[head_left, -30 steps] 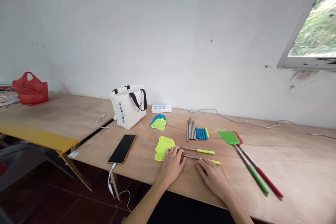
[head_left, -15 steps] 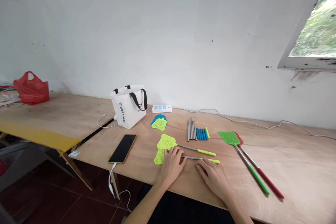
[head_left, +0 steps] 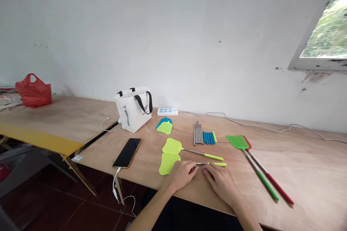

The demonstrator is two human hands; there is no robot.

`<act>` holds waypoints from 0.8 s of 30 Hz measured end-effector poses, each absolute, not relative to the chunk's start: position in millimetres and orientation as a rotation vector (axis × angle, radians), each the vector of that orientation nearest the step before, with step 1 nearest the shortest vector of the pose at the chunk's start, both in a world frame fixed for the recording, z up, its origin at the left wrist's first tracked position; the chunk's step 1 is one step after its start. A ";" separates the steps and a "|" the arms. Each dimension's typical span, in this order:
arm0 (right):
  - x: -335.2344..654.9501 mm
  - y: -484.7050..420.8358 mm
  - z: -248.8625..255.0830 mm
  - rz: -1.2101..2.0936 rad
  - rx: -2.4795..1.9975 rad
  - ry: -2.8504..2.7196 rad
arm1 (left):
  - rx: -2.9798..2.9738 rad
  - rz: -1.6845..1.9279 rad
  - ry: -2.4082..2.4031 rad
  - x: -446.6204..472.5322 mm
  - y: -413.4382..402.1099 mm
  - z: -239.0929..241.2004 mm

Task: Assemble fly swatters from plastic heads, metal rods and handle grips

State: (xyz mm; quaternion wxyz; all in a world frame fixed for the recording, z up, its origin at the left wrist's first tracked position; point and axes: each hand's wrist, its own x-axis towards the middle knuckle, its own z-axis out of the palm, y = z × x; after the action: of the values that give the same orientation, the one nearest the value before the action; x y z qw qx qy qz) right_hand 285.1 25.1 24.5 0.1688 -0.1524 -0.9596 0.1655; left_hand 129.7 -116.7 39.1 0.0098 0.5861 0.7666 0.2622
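Two yellow fly swatters lie on the wooden table [head_left: 298,173] in front of me. The far yellow swatter [head_left: 173,146] lies untouched, its thin metal rod running right. The near yellow swatter [head_left: 168,162] has its head just left of my left hand [head_left: 182,175], whose curled fingers rest on the rod. My right hand [head_left: 220,181] lies palm down beside it, fingertips touching the rod near the yellow grip [head_left: 219,164].
A green swatter [head_left: 251,160] and a red swatter [head_left: 268,177] lie to the right. Behind are metal rods [head_left: 197,133], blue grips [head_left: 208,138], swatter heads [head_left: 164,125], a power strip [head_left: 167,112] and a white tote bag [head_left: 133,109]. A phone [head_left: 127,152] lies left, a red bag [head_left: 34,91] far left.
My left hand has slid toward me and to the right along the near swatter's rod, uncovering its yellow head. My right hand has barely moved.
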 end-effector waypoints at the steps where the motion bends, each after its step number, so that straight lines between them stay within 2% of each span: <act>1: 285.1 25.4 24.1 0.476 -0.430 -2.729 | 1.821 0.802 2.388 130.1 -116.9 39.7; 24: 285.8 27.2 21.3 0.456 -0.391 -2.694 | 1.729 0.849 2.349 128.3 -116.4 41.3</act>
State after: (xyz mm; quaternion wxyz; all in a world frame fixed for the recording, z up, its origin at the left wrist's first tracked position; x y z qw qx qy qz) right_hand 285.8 27.2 21.3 0.1896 -0.1393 -0.9583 0.1621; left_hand 128.3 -116.4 41.3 0.0521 0.5685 0.7722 0.2790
